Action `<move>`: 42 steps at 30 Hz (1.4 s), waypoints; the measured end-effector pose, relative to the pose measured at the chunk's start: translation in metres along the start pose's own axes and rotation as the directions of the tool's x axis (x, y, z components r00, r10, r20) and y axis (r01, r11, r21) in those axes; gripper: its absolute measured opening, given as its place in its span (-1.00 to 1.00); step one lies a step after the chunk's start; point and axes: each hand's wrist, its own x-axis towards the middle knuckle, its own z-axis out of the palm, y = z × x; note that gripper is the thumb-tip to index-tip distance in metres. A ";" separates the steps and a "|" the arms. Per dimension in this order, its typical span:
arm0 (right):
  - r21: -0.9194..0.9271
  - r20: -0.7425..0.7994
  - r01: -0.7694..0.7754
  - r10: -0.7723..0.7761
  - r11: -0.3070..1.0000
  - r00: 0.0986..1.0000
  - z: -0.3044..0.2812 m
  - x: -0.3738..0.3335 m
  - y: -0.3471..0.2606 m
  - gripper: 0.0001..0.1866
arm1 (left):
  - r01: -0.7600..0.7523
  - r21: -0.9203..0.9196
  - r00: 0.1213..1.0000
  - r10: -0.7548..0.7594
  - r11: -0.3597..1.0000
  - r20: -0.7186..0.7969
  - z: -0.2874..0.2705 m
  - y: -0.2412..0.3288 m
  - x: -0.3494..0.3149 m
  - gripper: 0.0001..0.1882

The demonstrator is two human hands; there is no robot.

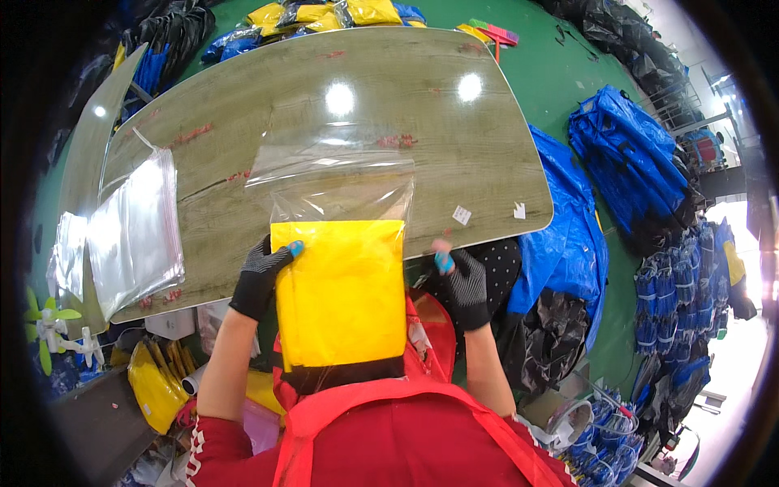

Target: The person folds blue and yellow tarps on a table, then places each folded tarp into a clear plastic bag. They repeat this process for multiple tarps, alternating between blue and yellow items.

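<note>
A bright yellow folded packet (341,292) with a black lower edge lies in front of me, overlapping the table's near edge. Around its upper end is a clear plastic bag (341,191), whose far end spreads over the tabletop. My left hand (264,276), in a black-and-grey glove, grips the packet's left edge, with the blue-covered thumb on top. To the packet's right and apart from it is my right hand (464,284), similarly gloved. Its fingertips are drawn together, one covered in blue. Anything between them is too small or blurred to make out.
The wood-patterned table (292,97) bears a stack of clear bags (138,227) at left and two white labels (461,215) at right. Blue sheeting (560,219) hangs off its right side. Blue bundles (673,292) stand farther right; yellow packets (158,385) sit at lower left.
</note>
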 end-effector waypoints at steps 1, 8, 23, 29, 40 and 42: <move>0.261 -0.099 0.013 0.013 0.965 0.995 0.004 0.006 -0.003 -0.69 | -0.060 -0.004 0.996 0.061 0.998 0.067 0.004 -0.005 -0.004 -0.60; 0.099 0.436 -0.334 0.261 0.937 0.862 0.041 -0.073 0.013 -0.15 | -0.235 0.437 0.969 0.174 0.868 0.176 -0.004 -0.077 -0.086 -0.13; -0.042 0.340 -0.010 0.024 0.999 0.940 -0.015 -0.063 0.007 -0.50 | -0.106 0.165 0.963 0.060 0.981 0.262 0.018 -0.067 -0.064 -0.38; 0.180 0.468 -0.200 0.095 0.963 0.879 0.016 -0.084 0.006 -0.32 | 0.002 0.266 0.964 -0.072 0.964 0.255 -0.004 -0.071 -0.104 -0.32; 0.460 0.279 -0.300 0.185 0.836 0.942 0.009 -0.069 -0.020 -0.42 | -0.049 0.389 0.895 -0.133 0.920 0.426 0.017 -0.051 -0.069 -0.15; 0.257 0.269 -0.112 0.041 0.960 0.962 0.017 -0.070 -0.025 -0.49 | 0.097 0.056 0.931 -0.110 0.994 0.347 0.015 -0.049 -0.072 -0.19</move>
